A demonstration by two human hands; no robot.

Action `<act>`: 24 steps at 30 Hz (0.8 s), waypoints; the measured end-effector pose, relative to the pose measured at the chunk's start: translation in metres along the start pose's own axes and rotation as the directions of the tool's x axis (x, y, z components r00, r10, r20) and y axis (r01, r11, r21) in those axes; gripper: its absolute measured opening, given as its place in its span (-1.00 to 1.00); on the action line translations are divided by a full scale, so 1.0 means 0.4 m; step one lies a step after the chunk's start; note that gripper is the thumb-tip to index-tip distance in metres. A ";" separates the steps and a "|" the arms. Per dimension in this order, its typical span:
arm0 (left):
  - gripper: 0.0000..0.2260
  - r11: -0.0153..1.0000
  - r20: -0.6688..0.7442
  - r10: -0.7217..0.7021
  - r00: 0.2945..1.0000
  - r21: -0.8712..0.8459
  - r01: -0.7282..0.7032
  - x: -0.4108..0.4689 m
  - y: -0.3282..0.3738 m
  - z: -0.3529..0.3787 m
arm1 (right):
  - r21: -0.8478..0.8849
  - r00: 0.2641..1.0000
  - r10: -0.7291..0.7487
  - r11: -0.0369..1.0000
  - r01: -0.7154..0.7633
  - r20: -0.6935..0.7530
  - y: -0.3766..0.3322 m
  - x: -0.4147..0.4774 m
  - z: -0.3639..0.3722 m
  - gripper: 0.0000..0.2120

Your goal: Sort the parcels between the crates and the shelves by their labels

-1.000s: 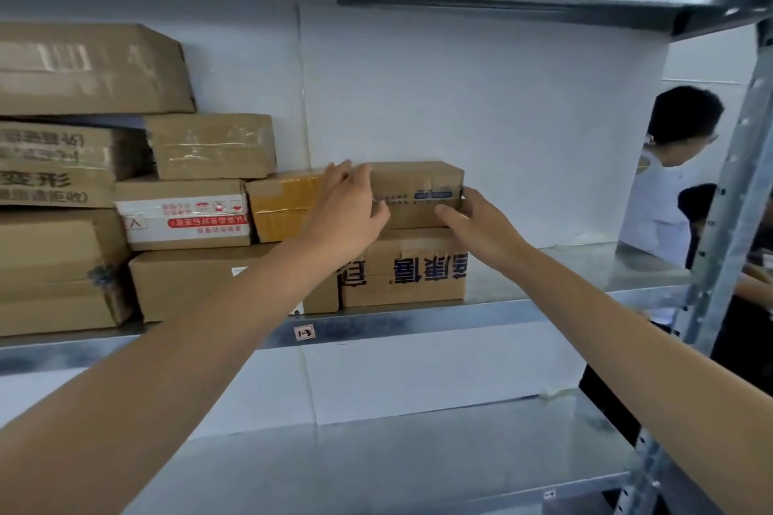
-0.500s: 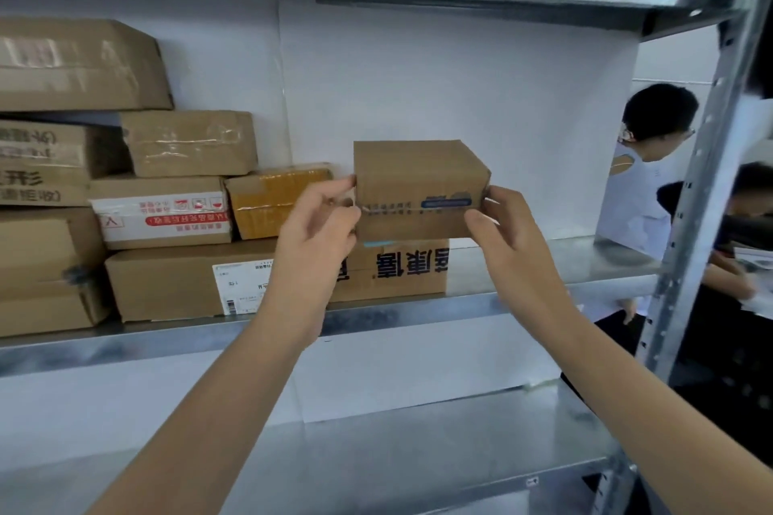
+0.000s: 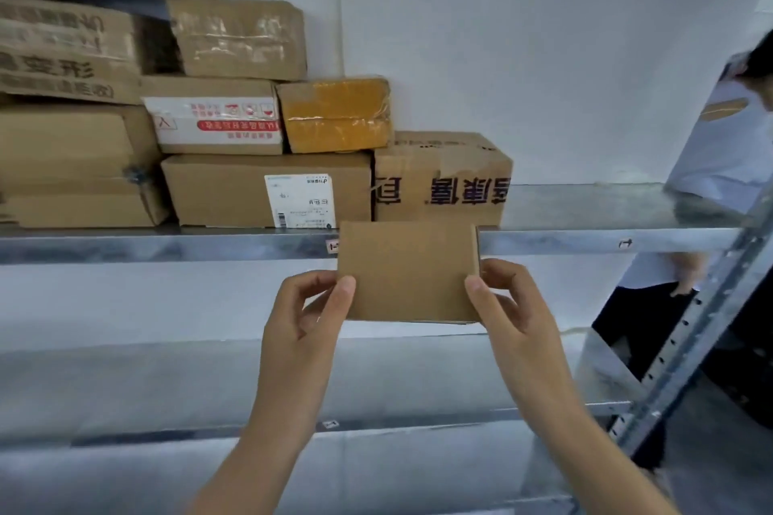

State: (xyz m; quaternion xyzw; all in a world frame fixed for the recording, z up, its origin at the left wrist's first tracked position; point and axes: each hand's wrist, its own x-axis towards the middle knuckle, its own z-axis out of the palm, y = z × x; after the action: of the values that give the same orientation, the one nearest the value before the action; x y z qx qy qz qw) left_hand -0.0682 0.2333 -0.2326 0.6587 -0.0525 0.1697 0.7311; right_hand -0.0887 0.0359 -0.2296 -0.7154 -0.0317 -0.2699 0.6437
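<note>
- Where the view begins, far to the left of and above the small plain brown cardboard parcel that I hold, large brown cardboard boxes are stacked on the grey metal shelf.
- Closer to the parcel, still up and to its left, a brown box with a white, red-printed label lies on a long brown box with a white shipping label, and a brown box under clear tape sits on top.
- Just above and left of the parcel, a small packet wrapped in yellow tape sits beside the red-printed box.
- My left hand pinches the parcel's lower left corner, with the thumb on the face towards me and the fingers curled behind.
- The parcel itself is off the shelf, held upright in the air, and its top overlaps the shelf's front lip from where I look.
- Straight above the parcel, a brown box printed with dark characters stands on the shelf against the long box.
- My right hand pinches the parcel's lower right corner the same way.
- Right of the parcel, a perforated grey metal upright slants upward, and a person in a white top stands beyond it.
</note>
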 end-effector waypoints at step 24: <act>-0.91 0.982 -0.172 -0.177 0.969 -0.101 0.161 -0.068 -0.121 -0.251 | 0.061 0.844 0.410 0.888 -0.456 0.345 0.118 -0.071 0.181 -0.34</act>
State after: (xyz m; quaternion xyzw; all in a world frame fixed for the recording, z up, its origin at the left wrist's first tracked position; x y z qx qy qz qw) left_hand -0.0929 0.3234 -0.2992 0.6104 0.0627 0.1633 0.7726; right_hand -0.0694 0.1046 -0.2863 -0.6913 0.0070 0.0064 0.7225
